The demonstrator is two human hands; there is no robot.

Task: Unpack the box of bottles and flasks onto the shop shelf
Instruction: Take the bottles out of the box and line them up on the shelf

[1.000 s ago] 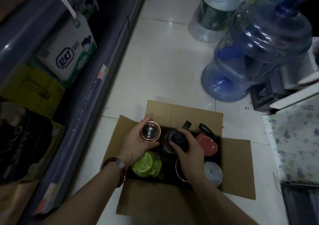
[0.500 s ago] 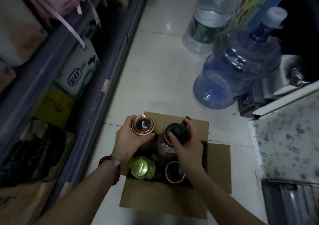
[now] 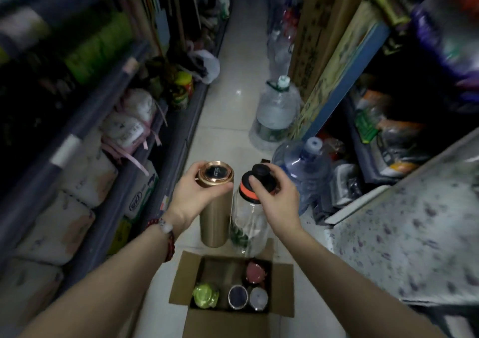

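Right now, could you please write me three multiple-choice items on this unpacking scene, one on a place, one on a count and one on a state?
1. Where is the open brown cardboard box?
A. On the pale tiled floor, below both hands
B. On the left shelf
C. On the patterned surface at the right

2. How many container tops show inside the box?
A. Two
B. Four
C. Six

3. What is the state of the tall gold metal flask?
A. Lying on the floor
B. Standing in the box
C. Held upright above the box

Answers:
1. A: the box sits on the floor in the aisle.
2. B: a green, a red, a dark and a silver top are visible.
3. C: the left hand grips its top, beside the clear bottle with the black and orange cap in the right hand.
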